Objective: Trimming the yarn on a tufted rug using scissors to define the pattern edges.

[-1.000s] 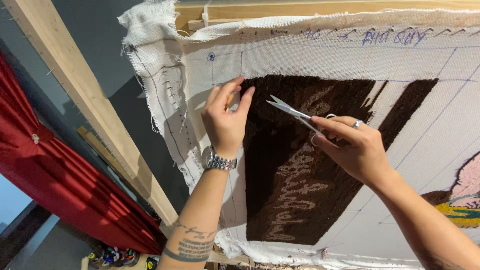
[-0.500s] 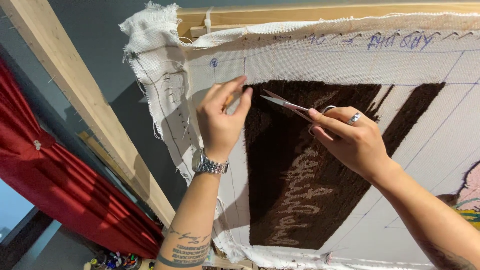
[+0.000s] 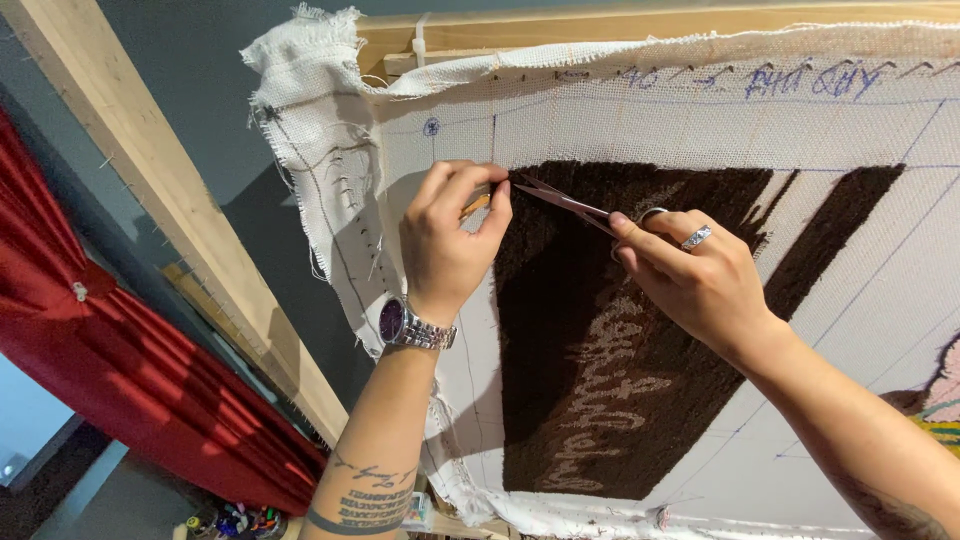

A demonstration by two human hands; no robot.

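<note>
A white backing cloth (image 3: pixel 640 115) is stretched on a wooden frame (image 3: pixel 620 22), with a dark brown tufted patch (image 3: pixel 560 330) carrying lighter brown yarn marks. My left hand (image 3: pixel 450 245), a wristwatch on its wrist, pinches a small strand of light yarn at the patch's upper left corner. My right hand (image 3: pixel 690 280), wearing a ring, holds small scissors (image 3: pixel 565 200) whose blades point left and reach the pinched strand by my left fingers.
A slanted wooden beam (image 3: pixel 170 210) runs down the left. Red curtain fabric (image 3: pixel 130 400) hangs lower left. Frayed cloth edge (image 3: pixel 300 90) folds over the frame corner. A colourful tufted area (image 3: pixel 945 400) shows at the right edge. Small coloured items (image 3: pixel 235 520) lie on the floor below.
Both hands have moved up toward the patch's top left corner. My left fingers have closed into a pinch, and the scissor tips have come up against them.
</note>
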